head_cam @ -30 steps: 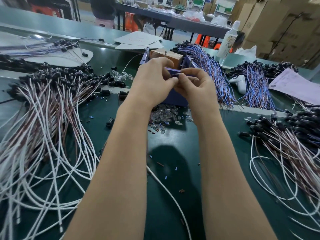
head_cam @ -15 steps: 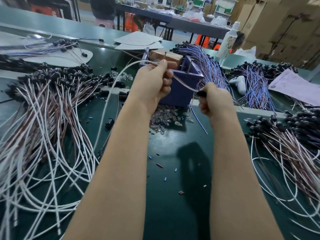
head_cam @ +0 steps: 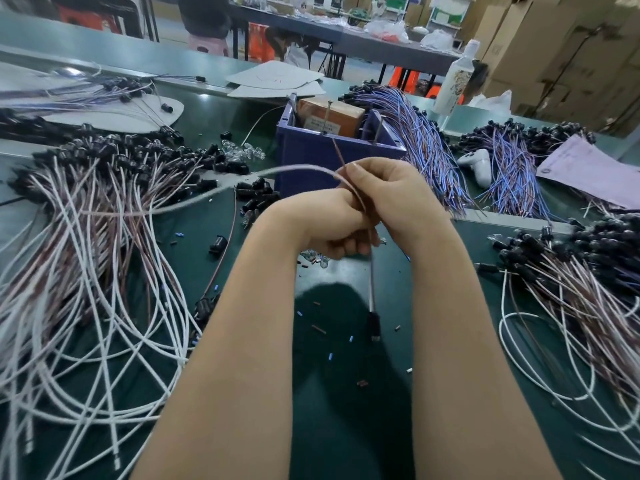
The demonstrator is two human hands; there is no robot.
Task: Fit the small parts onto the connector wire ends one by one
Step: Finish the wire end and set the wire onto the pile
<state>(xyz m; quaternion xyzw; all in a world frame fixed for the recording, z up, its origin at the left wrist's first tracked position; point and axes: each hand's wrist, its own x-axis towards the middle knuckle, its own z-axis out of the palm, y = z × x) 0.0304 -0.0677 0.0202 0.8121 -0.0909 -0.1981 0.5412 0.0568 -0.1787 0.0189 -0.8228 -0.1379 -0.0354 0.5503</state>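
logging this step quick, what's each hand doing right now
left hand: closed, fingers curled round the wire that hangs down to a black connector
right hand: closed, pinching the same wire at its upper bend

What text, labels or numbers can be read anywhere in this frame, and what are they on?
No text is readable.
Label on the brown box in the blue bin: printed lines, too blurred.
Label on the bottle: pattern only, too small.
Print on the cardboard cartons at the back: too small.
The pink sheet: no text shows.
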